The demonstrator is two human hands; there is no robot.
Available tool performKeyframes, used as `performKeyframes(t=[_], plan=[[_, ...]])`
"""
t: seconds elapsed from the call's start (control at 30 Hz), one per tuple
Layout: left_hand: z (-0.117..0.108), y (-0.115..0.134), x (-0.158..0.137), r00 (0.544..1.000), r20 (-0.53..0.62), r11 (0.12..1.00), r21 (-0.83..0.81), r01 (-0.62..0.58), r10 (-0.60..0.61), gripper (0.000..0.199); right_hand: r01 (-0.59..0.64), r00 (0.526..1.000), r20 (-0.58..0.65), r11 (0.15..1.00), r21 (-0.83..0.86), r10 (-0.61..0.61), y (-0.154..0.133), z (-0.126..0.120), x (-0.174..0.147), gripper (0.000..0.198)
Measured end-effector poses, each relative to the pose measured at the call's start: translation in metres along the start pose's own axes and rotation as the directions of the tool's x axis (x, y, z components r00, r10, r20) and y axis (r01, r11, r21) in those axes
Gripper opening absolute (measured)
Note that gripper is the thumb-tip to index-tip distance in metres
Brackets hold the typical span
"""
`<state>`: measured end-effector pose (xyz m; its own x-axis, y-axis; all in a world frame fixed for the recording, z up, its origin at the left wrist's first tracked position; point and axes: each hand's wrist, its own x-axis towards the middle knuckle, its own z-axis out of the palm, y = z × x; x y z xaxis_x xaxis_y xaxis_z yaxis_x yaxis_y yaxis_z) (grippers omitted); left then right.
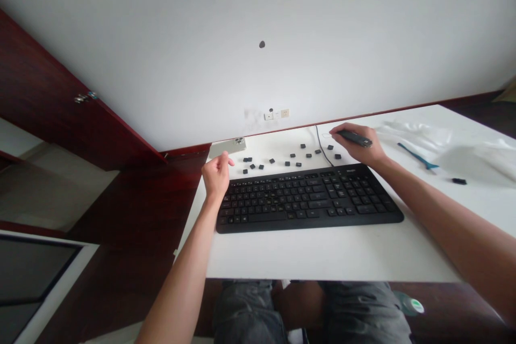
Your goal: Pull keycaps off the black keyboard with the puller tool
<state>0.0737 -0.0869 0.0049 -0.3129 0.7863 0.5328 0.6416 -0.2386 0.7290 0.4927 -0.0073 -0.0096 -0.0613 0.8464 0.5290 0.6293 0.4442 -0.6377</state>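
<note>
- Step in hand, as I judge it: tool work on the keyboard [310,199] and the loose keycaps [287,163]
- Right hand [366,153] at the keyboard's far right part, closed around 1 dark-handled tool [353,137]
- Left hand [216,173] by the far left corner, fingers curled; nothing shows in it, but I cannot tell whether it pinches something small
- The next move seems to call for a steady tool hand — and no brushing of the keycaps
- Keyboard: 1, mid-table, with 1 cable [321,145] running far
- Keycaps: I count 14, scattered beyond the keyboard
- Right side: 1 blue tool [418,156], 1 small black piece [459,181], plus clear plastic [419,131] — too blurred to count
- Far left: 1 phone [228,147]
</note>
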Motion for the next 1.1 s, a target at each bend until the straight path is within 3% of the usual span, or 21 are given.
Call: performKeyframes(t=[0.4,0.6,0.73,0.93,1.1], plan=[[-0.001,0.002,0.000,1.000,0.030,0.998,0.055,0.000,-0.002,0.050,-0.048,0.999,0.013,0.999,-0.008,0.048,-0.001,0.001,-0.001,0.018],[0.006,0.010,0.001,0.973,0.225,0.985,0.149,-0.091,0.056,0.028,-0.075,0.997,-0.006,0.996,0.040,0.075,0.014,0.006,-0.001,0.020],[0.028,0.033,0.012,0.877,0.439,0.928,0.205,-0.310,0.196,0.017,-0.163,0.986,-0.032,0.984,0.071,0.165,0.028,0.006,0.001,0.021],[0.067,0.046,0.034,0.672,0.726,0.880,0.212,-0.425,0.150,0.024,-0.252,0.965,-0.041,0.961,0.110,0.258,0.034,0.006,0.002,0.022],[0.075,0.034,0.038,0.628,0.770,0.874,0.220,-0.432,0.117,0.018,-0.269,0.961,-0.041,0.956,0.114,0.275,0.033,0.006,0.003,0.022]])
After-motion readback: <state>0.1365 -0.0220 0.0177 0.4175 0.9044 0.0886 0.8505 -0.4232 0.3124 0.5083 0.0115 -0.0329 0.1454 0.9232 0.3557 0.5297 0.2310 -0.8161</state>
